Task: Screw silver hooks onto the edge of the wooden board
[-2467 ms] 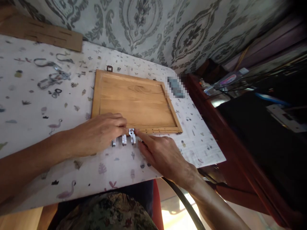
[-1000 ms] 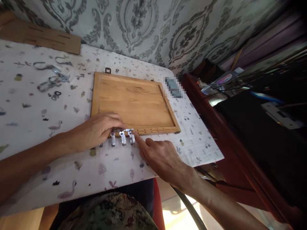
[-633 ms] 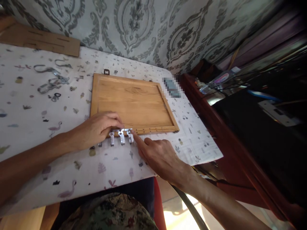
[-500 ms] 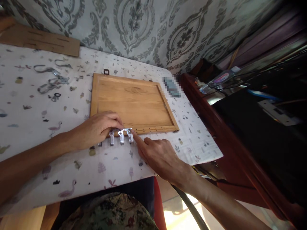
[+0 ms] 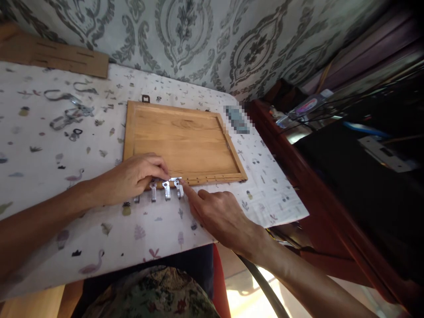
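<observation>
Along the near edge of the wooden panel (image 5: 183,141), lying on the patterned table (image 5: 43,176), our left hand (image 5: 132,176) pinches the metal hook rack (image 5: 164,187) while our right hand (image 5: 220,214), forefinger extended, steadies its end: aligning appears underway, fastening apparently remains.

Flat rectangular wooden panel with raised frame (image 5: 180,141): on the patterned tablecloth (image 5: 43,176), centre. Row of small silver metal hooks (image 5: 165,189): at the panel's near edge, between left hand (image 5: 132,176) and right hand (image 5: 218,212). Loose silver metal fittings (image 5: 68,117): left of the panel. Brown slotted cardboard sheet (image 5: 62,59): far left, against the wall.
</observation>
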### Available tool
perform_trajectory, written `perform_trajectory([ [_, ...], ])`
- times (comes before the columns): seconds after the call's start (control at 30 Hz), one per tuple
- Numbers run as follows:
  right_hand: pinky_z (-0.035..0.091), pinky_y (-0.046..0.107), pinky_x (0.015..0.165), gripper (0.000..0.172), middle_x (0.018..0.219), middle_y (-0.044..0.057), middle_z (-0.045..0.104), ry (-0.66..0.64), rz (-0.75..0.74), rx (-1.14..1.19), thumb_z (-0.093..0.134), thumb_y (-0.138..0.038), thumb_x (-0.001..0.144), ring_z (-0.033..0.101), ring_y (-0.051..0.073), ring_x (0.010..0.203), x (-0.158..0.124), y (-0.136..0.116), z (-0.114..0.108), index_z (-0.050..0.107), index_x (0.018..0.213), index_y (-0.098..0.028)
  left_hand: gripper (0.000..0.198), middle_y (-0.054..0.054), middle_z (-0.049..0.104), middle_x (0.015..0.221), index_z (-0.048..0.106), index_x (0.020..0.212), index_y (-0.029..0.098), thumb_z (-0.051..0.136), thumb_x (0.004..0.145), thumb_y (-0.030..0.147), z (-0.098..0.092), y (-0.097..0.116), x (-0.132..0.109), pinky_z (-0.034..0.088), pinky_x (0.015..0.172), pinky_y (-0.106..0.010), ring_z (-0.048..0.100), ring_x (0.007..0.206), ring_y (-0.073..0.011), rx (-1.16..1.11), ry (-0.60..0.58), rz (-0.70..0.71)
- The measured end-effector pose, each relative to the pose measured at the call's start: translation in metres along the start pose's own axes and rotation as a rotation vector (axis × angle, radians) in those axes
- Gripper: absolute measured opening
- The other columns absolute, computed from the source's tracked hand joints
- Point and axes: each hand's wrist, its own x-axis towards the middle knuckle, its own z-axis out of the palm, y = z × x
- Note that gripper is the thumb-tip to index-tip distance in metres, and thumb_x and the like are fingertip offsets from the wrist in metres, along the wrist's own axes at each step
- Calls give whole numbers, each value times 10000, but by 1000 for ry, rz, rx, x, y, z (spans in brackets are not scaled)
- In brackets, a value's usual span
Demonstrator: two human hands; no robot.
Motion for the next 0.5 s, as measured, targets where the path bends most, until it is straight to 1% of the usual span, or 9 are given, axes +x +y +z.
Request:
perform_trajectory([
  [0.2,198,367,522,801,765,62,739,-34,2,5,494,-72,972,640,189,586,1,-1,-3,220,1722,-138,511,-60,776,1147,808,1109,225,412,892,-15,-2,-7,2,573,926,-288,726,1043,-170,-12,-42,16],
  [0.33,174,365,511,722,762,63,743,-29,-2,-4,507,-72,980,645,177,577,2,-1,-4,343,1680,-138,484,-67,755,1181,768,1185,201,392,931,31,-5,3,-1,554,967,-303,703,1089,-183,15,-61,-36],
  [0.4,157,369,508,699,756,63,742,-16,-8,-9,513,-67,985,650,170,571,2,-2,-4,369,1667,-126,420,-83,743,1178,742,1191,183,377,996,114,-5,11,-4,547,946,-321,691,1074,-203,30,-29,-85],
  [0.47,148,371,507,694,751,63,744,-15,-13,-14,515,-63,989,654,172,568,1,-2,-5,369,1665,-115,375,-95,732,1118,732,1137,171,376,1060,260,-5,21,-5,536,880,-344,680,1012,-229,67,2,-140],
  [0.5,145,370,506,693,751,61,745,-18,-12,-16,516,-64,992,654,174,566,1,-2,-5,365,1667,-115,379,-96,721,1078,729,1104,169,398,1072,350,-5,26,-6,525,847,-356,670,978,-240,93,-2,-167],
])
